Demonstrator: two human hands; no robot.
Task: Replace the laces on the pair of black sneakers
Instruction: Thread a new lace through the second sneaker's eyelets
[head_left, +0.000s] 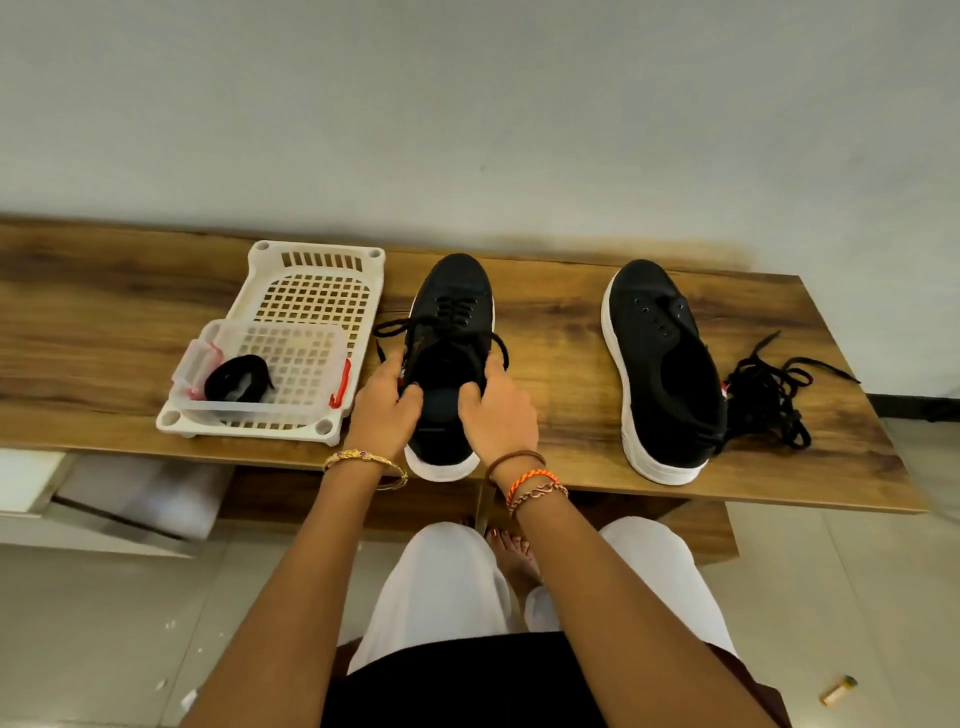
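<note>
Your laced sneaker (451, 358) stands mid-table (571, 384), its collar gripped by your left hand (385, 410) and right hand (497, 413), fingers curled around it. The unlaced sneaker (662, 369) sits well right, loose laces (769, 395) beside it; a white basket (291, 332) lies left.

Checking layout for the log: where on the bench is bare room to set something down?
Bare wood lies between the laced black sneaker and the unlaced black sneaker, and left of the white plastic basket. Crowded: the right end holds a loose black lace pile.

White basket (317, 270) on wooden bench (571, 332)
</note>
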